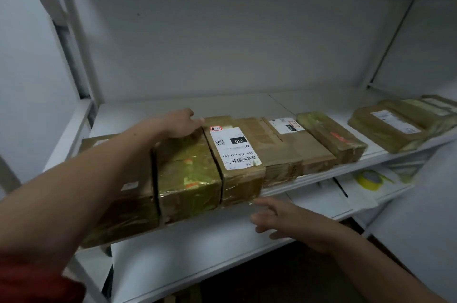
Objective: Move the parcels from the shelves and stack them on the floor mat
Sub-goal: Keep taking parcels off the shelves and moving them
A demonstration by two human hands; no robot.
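White shelf (371, 154) crowded with parcels (237, 154); left hand (178, 122) flat atop, right hand (279, 218) open, empty

Parcels (237, 151) sit side by side along the shelf (247, 104).

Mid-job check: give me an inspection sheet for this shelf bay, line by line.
Surface: white metal shelf, parcels lined along its front edge.
Job's things: row of brown tape-wrapped cardboard parcels; labelled "010" parcel among them; none off the shelf yet.
Clutter: yellow tape roll on the lower shelf.
Grippers: left hand reaches behind the parcels; right hand open, below the front edge.
Cables: nothing seen.
Surroundings: white wall; floor mat not visible.
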